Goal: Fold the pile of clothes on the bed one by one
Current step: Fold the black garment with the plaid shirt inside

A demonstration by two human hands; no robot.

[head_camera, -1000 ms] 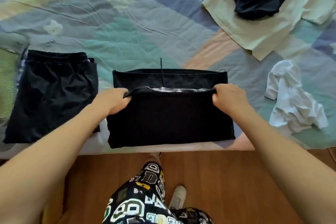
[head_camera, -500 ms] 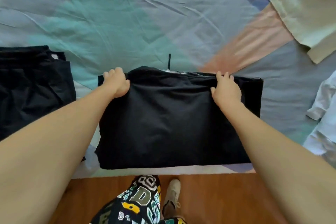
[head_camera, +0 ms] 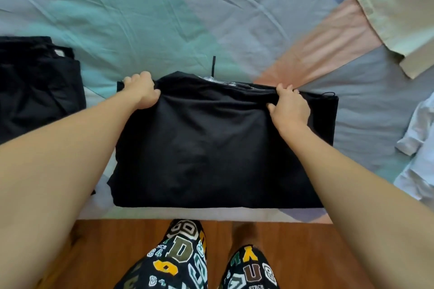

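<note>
Gripping the far fold edge of the black garment [head_camera: 218, 143], the left hand [head_camera: 141, 92] and right hand [head_camera: 290, 107] each pinch a corner; it lies flat at the bed [head_camera: 164, 19] edge, folded black shorts [head_camera: 37, 87] just left of the left grip.

A pastel patchwork bedsheet [head_camera: 187, 19] above a reddish wooden floor [head_camera: 117, 246].

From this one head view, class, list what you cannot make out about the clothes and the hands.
- Left hand and right hand: fingertips curl over the black garment's far edge, hidden in the head view.
- Folded black clothes: cut off by the left edge.
- White garment: cut off by the right edge.
- Cream garment: cut off at the top right.
</note>
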